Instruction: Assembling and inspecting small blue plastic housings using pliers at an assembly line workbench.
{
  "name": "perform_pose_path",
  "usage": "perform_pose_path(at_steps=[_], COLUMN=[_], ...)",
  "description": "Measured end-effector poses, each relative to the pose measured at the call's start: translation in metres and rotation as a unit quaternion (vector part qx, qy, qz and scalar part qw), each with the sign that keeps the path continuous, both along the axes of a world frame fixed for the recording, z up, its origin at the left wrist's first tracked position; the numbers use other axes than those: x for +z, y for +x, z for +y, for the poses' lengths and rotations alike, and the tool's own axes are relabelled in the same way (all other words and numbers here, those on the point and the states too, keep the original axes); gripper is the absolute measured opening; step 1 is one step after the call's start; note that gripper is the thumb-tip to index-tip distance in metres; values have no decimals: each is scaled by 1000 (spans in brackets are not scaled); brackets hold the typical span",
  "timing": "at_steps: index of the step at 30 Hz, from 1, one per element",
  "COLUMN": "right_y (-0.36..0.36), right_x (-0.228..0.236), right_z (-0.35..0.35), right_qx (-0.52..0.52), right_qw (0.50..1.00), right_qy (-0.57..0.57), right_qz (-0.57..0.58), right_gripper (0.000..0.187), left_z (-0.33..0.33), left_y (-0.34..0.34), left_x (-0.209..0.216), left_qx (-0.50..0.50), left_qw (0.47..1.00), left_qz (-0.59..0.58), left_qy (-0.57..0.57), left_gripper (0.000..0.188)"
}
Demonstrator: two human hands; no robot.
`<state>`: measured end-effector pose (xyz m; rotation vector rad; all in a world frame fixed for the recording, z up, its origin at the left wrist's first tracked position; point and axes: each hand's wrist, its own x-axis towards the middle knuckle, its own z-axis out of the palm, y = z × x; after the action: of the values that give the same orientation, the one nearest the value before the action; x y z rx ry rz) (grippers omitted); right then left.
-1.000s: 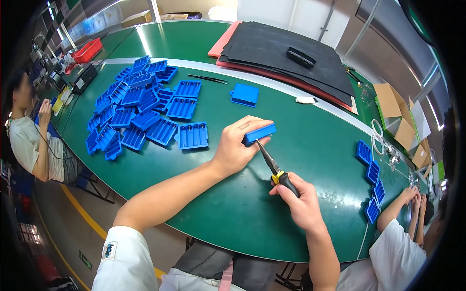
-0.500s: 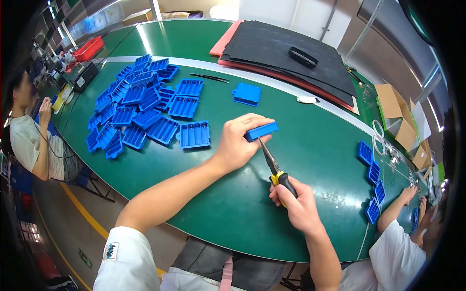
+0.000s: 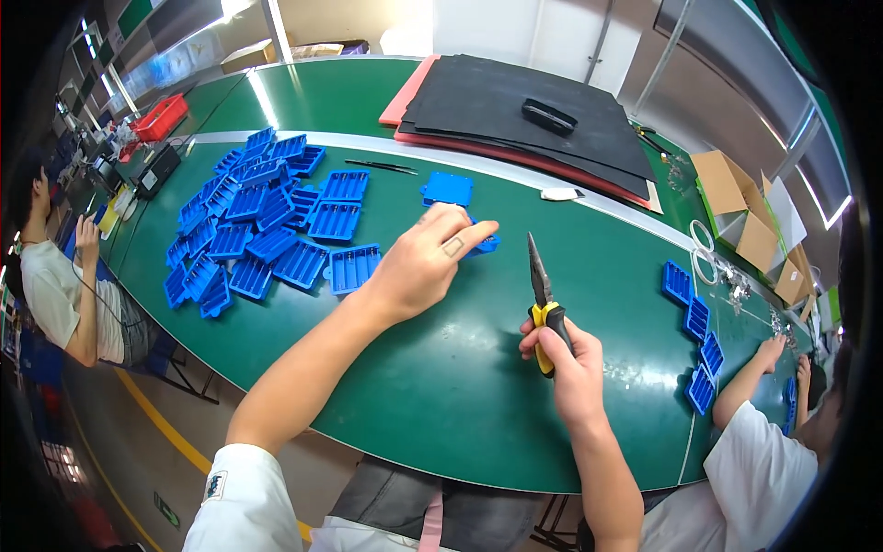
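Observation:
My left hand [image 3: 425, 265] is closed on a blue battery holder [image 3: 487, 244], mostly hidden under the fingers, low over the table. Just beyond it another blue battery holder [image 3: 448, 189] lies with its flat back up. In my right hand [image 3: 572, 363] is a pair of long-nose pliers [image 3: 542, 281] with yellow and black handles. The pliers' tips point up and away from me, apart from the holder. Left of my left hand lies a heap of blue battery holders [image 3: 248, 204], most with their slots facing up.
Black tweezers [image 3: 380, 166] lie beyond the heap. Black and red sheets [image 3: 524, 120] are stacked at the back, with a black strap-like item [image 3: 549, 117] on top. Several blue holders [image 3: 696, 317] form a row at right, near a co-worker's arm [image 3: 750, 382]. Another person [image 3: 69, 285] sits at left.
My left hand has moved left and turned over, bringing the battery holder down near the one lying back up. The pliers have come away from the holder and now point more upright.

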<state>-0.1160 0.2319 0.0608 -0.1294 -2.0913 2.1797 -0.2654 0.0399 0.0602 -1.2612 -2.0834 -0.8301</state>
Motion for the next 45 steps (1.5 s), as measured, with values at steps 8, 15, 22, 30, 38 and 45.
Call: perform_pose_path(at_steps=[8, 15, 22, 30, 38, 45], right_y=[0, 1, 3, 4, 3, 3], right_x=[-6, -9, -7, -2, -6, -5], right_z=[-2, -7, -10, -5, -5, -5], right_qx=[8, 27, 34, 43, 46, 44], right_qw=[1000, 1000, 999, 995, 997, 996], right_qy=[-3, 11, 16, 87, 58, 74], right_qz=[-7, 2, 4, 23, 8, 3], right_gripper=[18, 17, 18, 18, 20, 22], left_z=[-3, 3, 6, 10, 9, 9], left_y=[5, 2, 18, 25, 23, 21], left_x=[7, -12, -4, -4, -9, -8], left_qx=[105, 4, -17, -34, -54, -62], left_qw=[993, 952, 946, 925, 931, 933], left_qz=[5, -233, -256, -307, -293, -282], left_qy=[50, 199, 200, 221, 211, 216], left_gripper=[27, 25, 43, 35, 30, 27])
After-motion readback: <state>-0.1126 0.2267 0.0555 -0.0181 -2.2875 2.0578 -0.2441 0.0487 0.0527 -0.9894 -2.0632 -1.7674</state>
